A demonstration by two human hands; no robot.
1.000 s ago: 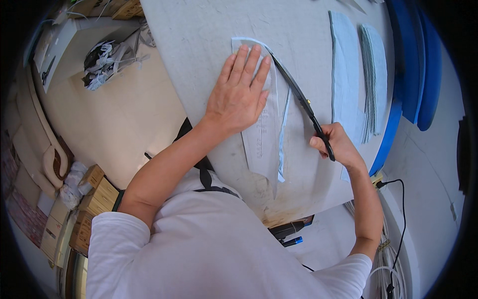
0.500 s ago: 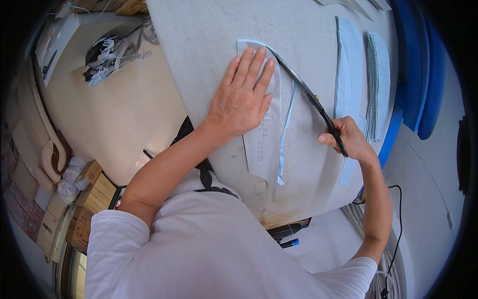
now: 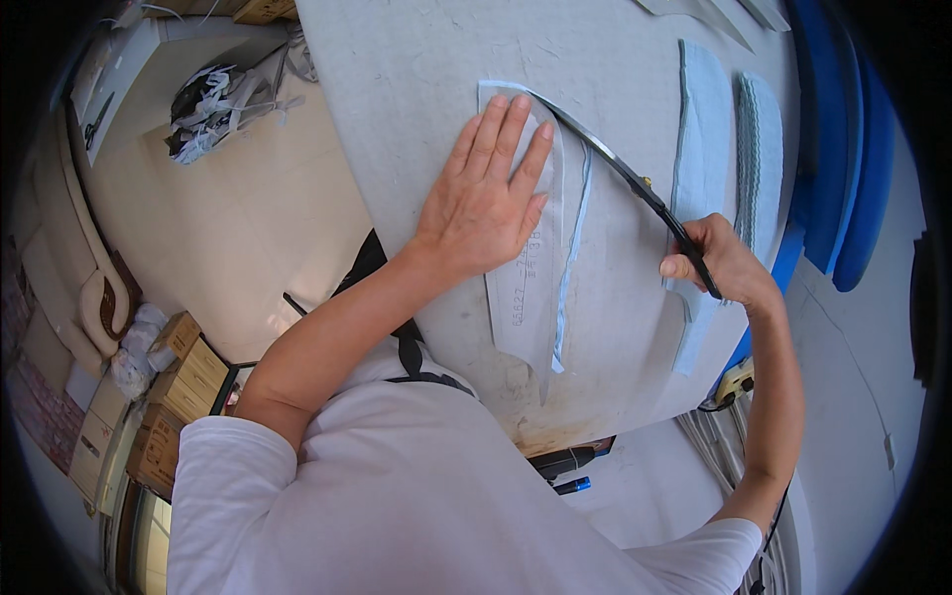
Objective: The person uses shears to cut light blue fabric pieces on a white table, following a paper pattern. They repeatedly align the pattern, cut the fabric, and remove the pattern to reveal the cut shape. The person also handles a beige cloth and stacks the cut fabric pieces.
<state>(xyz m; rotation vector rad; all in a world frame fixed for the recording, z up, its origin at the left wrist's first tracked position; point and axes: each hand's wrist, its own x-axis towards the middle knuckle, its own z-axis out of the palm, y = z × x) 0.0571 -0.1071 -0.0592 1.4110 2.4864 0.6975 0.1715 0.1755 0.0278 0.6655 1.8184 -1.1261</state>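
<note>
My left hand [image 3: 479, 198] lies flat, fingers out, on a pale pattern piece [image 3: 518, 307], whose upper end rests over light blue fabric [image 3: 504, 85]. My right hand [image 3: 724, 263] grips the black handle of long scissors [image 3: 625, 171]; the blade tips reach the fabric's curved upper edge, just beyond my left fingertips. A narrow light blue strip [image 3: 575, 238] lies beside the pattern's right side, below the blades. To the right, a long light blue piece [image 3: 699, 129] and a layered pile of similar fabric [image 3: 759, 129] lie on the grey worktable [image 3: 387, 89].
Blue padded boards [image 3: 858, 198] stand along the right, by a pale wall. More pale pieces [image 3: 714, 15] lie at the table's far edge. Left are a bundle of scraps [image 3: 198, 109] on the floor, cardboard boxes [image 3: 159, 446] and beige cushioned items [image 3: 74, 258]. Cables [image 3: 699, 446] hang below the table's right.
My right hand and the scissors have moved right and up, with the blades lying at a flatter slant along the fabric's curved edge. My left hand has shifted slightly right in view.
</note>
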